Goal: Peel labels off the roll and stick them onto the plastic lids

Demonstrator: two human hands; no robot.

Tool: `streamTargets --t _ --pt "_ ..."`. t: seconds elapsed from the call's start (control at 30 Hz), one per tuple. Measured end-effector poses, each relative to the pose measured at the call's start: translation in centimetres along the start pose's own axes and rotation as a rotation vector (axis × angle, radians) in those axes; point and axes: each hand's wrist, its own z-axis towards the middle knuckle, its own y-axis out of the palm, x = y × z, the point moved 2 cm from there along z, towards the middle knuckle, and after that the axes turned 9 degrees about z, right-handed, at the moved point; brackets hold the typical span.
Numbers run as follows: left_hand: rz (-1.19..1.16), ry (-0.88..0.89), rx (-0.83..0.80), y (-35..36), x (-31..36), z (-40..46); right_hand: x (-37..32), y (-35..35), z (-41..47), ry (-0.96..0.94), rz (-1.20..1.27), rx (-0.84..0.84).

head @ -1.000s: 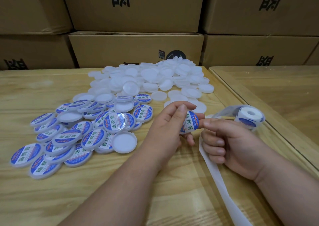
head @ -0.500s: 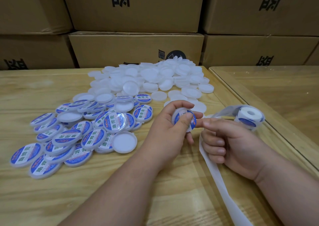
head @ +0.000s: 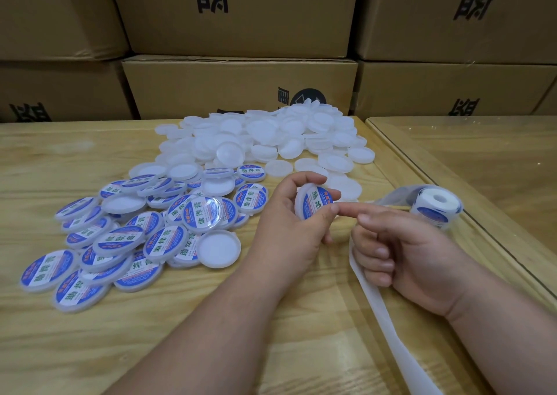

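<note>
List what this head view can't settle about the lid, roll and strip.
- Lid back: left hand grips it; fingers cover the rim.
- Roll: labels left can't be counted; its lower side faces away.
- Strip: end cut off by the bottom edge.
- Small label print: too small.

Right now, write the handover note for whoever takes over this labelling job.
Left hand holds a lid upright, label on its face. Right hand: forefinger out to that lid, other fingers curled round the empty backing strip. Label roll lies on the table beyond the right hand. Done: pile of labelled lids at left. Left: set this lid down there, then label the blank lids heaped at the back.
</note>
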Motion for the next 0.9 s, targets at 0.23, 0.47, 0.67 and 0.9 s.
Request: streamTargets --t 0.23,0.47,0.67,0.9 --pt "0.139 -0.037 0.06 -0.5 0.0 0.0 0.0 -0.3 0.0 -0.032 0.037 0.024" --pt "-0.075 -0.149 0.148 -1.0 0.5 0.2 0.0 -1.4 0.5 -0.213 0.019 0.257" --pt "-0.192 -0.262 0.278 -1.2 0.0 0.8 0.2 -2.0 0.6 -0.312 -0.087 0.375" --pt "-0.506 -0.32 0.427 -1.9 -0.1 1.3 0.6 -2.1 0.4 -0.376 -0.561 0.461"
